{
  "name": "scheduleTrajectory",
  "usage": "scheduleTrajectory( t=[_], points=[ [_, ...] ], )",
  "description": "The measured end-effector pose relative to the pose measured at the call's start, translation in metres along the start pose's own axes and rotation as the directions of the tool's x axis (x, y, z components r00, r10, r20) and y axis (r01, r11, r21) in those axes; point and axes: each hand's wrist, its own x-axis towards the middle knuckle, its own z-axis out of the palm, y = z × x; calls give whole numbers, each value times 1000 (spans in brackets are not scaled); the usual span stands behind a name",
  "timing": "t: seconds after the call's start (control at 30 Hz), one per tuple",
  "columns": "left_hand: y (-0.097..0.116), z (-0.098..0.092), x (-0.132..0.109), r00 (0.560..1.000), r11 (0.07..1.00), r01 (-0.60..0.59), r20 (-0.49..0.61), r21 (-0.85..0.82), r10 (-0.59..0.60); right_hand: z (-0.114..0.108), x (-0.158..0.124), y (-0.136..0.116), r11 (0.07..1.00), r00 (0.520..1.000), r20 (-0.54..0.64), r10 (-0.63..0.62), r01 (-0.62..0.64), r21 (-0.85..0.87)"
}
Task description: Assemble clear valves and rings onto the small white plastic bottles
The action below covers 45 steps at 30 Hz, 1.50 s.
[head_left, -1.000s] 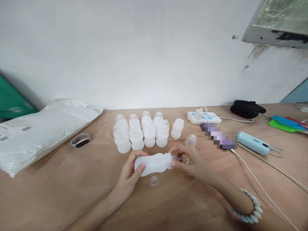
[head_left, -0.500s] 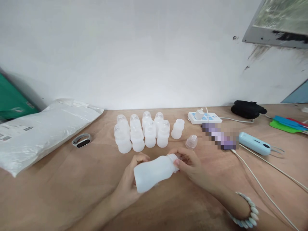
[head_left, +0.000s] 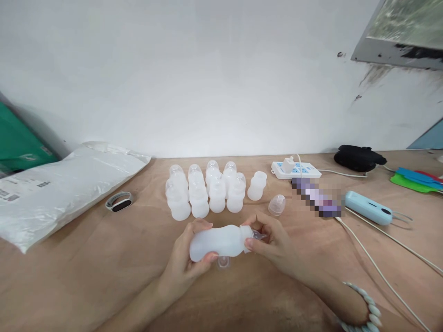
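Note:
A frosted white baby bottle (head_left: 216, 242) lies sideways between my hands, its neck pointing right. My left hand (head_left: 188, 251) is wrapped around the base end. At the neck, the fingers of my right hand (head_left: 270, 237) grip the white collar ring (head_left: 246, 237); a clear nipple (head_left: 259, 235) sticks out of it. Partly hidden beneath the bottle, a small clear piece (head_left: 224, 262) rests on the table. Beyond my hands stand several capped baby bottles (head_left: 217, 196) in two rows. Right of them are a capless bottle body (head_left: 256, 186) and a clear dome cap (head_left: 277, 204).
A white plastic parcel (head_left: 72, 184) and a grey fitness band (head_left: 119, 201) lie to the left. On the right are a power strip (head_left: 296, 170), a blurred-out purple object (head_left: 316, 198), a light-blue device (head_left: 368, 207), a black pouch (head_left: 360, 158) and cables on the brown-covered table (head_left: 86, 276).
The bottle has turned closer to level, and its nipple and the small clear piece beneath it now show. My left thumb has come round onto the bottle's near side.

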Motion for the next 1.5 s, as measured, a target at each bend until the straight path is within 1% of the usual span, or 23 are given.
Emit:
scheduleTrajectory(
  t=[0.07, 0.1, 0.17, 0.2, 0.23, 0.27, 0.3, 0.33, 0.4, 0.47, 0.53, 0.6, 0.63, 0.7, 0.77, 0.83, 0.93, 1.03, 1.13, 1.2, 1.4, 1.47, 1.5],
  points=[
    [-2, 1, 0, 1000, 1000, 9, -14, -1, -9, -9, 2, -2, 979, 993, 22, -114, 116, -166],
    [-4, 2, 1, 999, 1000, 29, -26, -5, -29, -17, 4, -2, 932, 976, 17, -218, 213, -293],
    [-7, 4, 2, 994, 996, 84, -67, 4, -83, -36, 11, 4, 743, 893, -32, -449, 353, -569],
    [-8, 5, 2, 990, 994, 110, -92, 13, -109, -46, 15, 8, 649, 851, -75, -520, 336, -682],
    [-9, 5, 2, 984, 991, 134, -117, 21, -131, -56, 19, 14, 590, 830, -141, -540, 254, -767],
    [-10, 5, 3, 980, 988, 151, -138, 25, -146, -65, 22, 21, 525, 828, -203, -523, 125, -842],
    [-11, 6, 3, 976, 986, 165, -150, 25, -159, -72, 26, 27, 444, 850, -232, -473, 2, -896],
    [-11, 6, 3, 974, 984, 174, -152, 22, -169, -79, 28, 33, 379, 878, -242, -413, -75, -922],
    [-12, 6, 2, 972, 981, 192, -144, 22, -187, -87, 31, 42, 321, 919, -227, -322, -120, -939],
    [-12, 6, 2, 970, 978, 207, -135, 29, -202, -91, 32, 45, 335, 936, -204, -286, -102, -937],
    [-13, 6, 1, 970, 978, 209, -134, 26, -203, -94, 30, 39, 344, 937, -208, -281, -104, -933],
    [-15, 7, 0, 970, 978, 210, -127, 14, -207, -94, 28, 27, 385, 908, -263, -327, -126, -914],
    [-15, 7, 0, 971, 978, 209, -122, 6, -207, -93, 26, 20, 438, 884, -297, -360, -121, -891],
    [-17, 7, -1, 972, 979, 202, -119, -18, -203, -87, 22, 6, 604, 857, -334, -393, -34, -797],
    [-18, 8, -2, 973, 982, 185, -132, -48, -190, -76, 17, -4, 755, 897, -267, -353, 105, -647],
    [-19, 8, -2, 974, 983, 165, -147, -78, -175, -62, 12, -10, 824, 945, -142, -295, 176, -538],
    [-19, 9, -3, 981, 985, 124, -135, -119, -140, -44, 7, -13, 847, 965, -28, -262, 215, -486],
    [-20, 12, -3, 990, 984, 68, -113, -164, -87, -30, 4, -12, 845, 940, 19, -340, 314, -434],
    [-22, 16, -5, 991, 979, 2, -133, -204, -29, -20, 2, -8, 820, 893, 15, -450, 420, -390],
    [-23, 17, -7, 987, 977, -33, -158, -210, 0, -15, 2, -4, 817, 878, -3, -478, 443, -369],
    [-25, 18, -8, 986, 975, -63, -161, -213, 29, -9, 2, 6, 836, 872, -45, -487, 451, -312],
    [-24, 17, -7, 992, 974, -43, -123, -222, 15, -11, 3, 5, 835, 873, -47, -486, 447, -321],
    [-23, 17, -6, 997, 974, -26, -77, -224, 9, -13, 3, 3, 842, 882, -50, -469, 429, -326]
  ],
)
